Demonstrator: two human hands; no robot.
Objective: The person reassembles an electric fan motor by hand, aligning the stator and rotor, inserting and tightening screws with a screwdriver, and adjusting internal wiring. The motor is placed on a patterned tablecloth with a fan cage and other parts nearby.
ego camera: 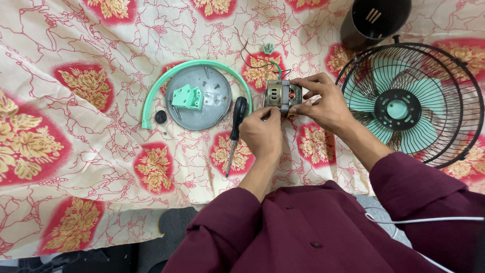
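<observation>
On the floral-clothed table (76, 151), both hands, left (262, 134) and right (323, 103), clasp the fan motor (281, 95) at centre (mid-disassembly, seemingly); the screwdriver (235, 132) lies left, likely needed next.

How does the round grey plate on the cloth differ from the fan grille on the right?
The grey plate is a solid disc, while the fan grille is an open cage of black wires with mint-green blades showing through. The plate is smaller; the grille is clearly wider. The plate carries a loose mint-green bracket on top; the grille has a black hub with a green centre. Both are round, lie on the flowered cloth, and neither hand touches them.
</observation>
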